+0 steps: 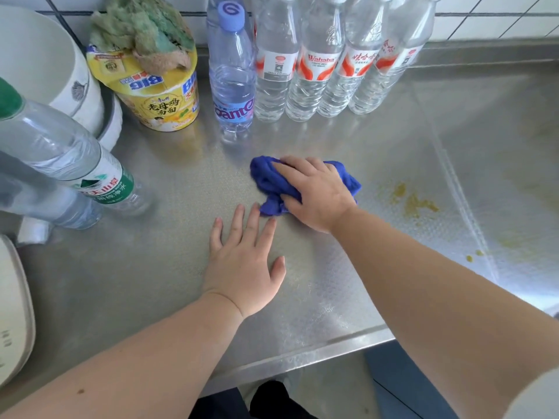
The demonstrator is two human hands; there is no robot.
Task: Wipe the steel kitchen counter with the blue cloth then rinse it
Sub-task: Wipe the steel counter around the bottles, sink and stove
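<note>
The right hand (317, 193) presses palm-down on the bunched, soft blue cloth (272, 182) mid-table, its grip curled around the folds. The left hand (242, 261) lies flat, fingers spread and released, on the embossed steel table (348, 297) toward the near edge. Yellow crumbly smears (416, 204) lie toward the right edge.

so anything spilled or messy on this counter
Yes: yellowish smears and crumbs stain the steel counter just right of the blue cloth under the right hand. A crumpled green rag also sits on the instant noodle cup.
</note>
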